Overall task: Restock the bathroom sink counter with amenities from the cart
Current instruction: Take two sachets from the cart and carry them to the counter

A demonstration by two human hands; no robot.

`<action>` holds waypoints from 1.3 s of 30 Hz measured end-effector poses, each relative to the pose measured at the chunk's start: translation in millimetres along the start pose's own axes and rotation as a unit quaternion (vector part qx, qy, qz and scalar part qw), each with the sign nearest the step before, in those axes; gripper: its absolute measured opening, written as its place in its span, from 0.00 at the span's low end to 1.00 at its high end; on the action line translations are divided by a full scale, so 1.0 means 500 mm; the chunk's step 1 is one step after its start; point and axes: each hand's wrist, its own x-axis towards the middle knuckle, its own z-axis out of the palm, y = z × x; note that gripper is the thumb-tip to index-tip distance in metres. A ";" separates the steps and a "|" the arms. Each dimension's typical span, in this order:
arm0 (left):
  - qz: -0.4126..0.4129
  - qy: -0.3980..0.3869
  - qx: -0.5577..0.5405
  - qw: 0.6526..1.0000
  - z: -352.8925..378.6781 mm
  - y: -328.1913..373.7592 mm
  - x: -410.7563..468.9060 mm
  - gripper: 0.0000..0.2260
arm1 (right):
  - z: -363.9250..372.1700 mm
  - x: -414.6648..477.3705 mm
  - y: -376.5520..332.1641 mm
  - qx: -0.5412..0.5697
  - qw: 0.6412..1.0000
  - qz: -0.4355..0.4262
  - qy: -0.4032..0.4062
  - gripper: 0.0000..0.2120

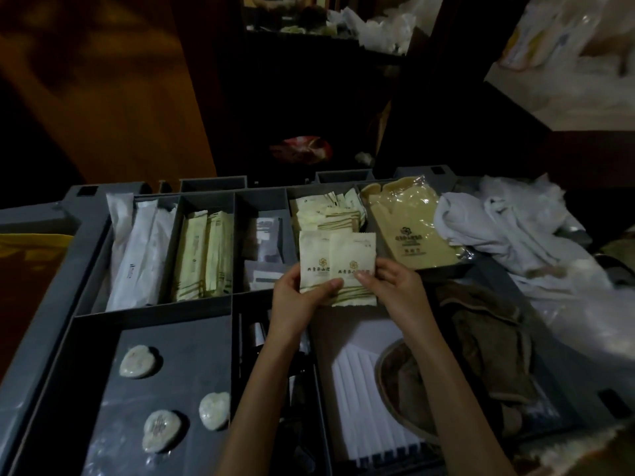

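Both forearms reach forward from the bottom edge, over the grey cart (62, 280). The left hand (297, 298) holds the lower left part of two cream sachets (338, 266), its thumb lying across the front and its fingers behind. The right hand (390, 286) pinches their lower right edge, thumb on the front. So each grip is closed on the sachets. They overlap side by side, upright, lifted above the tray, just in front of the compartment with the pile of similar sachets (326, 214). Three heart-shaped soaps (139, 361) lie in the near left compartment.
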 end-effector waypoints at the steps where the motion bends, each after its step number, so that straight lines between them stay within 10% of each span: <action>1: -0.001 -0.005 0.011 1.000 0.002 0.000 -0.003 0.14 | -0.003 -0.010 0.005 0.004 1.000 0.007 0.004 0.10; 22: -0.071 -0.227 0.033 0.971 0.254 0.019 -0.266 0.06 | -0.269 -0.370 -0.023 0.091 0.955 -0.008 0.283 0.11; 32: -0.136 -0.502 0.143 0.842 0.426 -0.070 -0.578 0.11 | -0.395 -0.833 0.017 0.161 0.880 0.028 0.447 0.11; 39: -0.106 -0.668 0.174 0.716 0.535 -0.104 -0.825 0.06 | -0.393 -1.107 0.028 0.142 0.756 0.042 0.638 0.10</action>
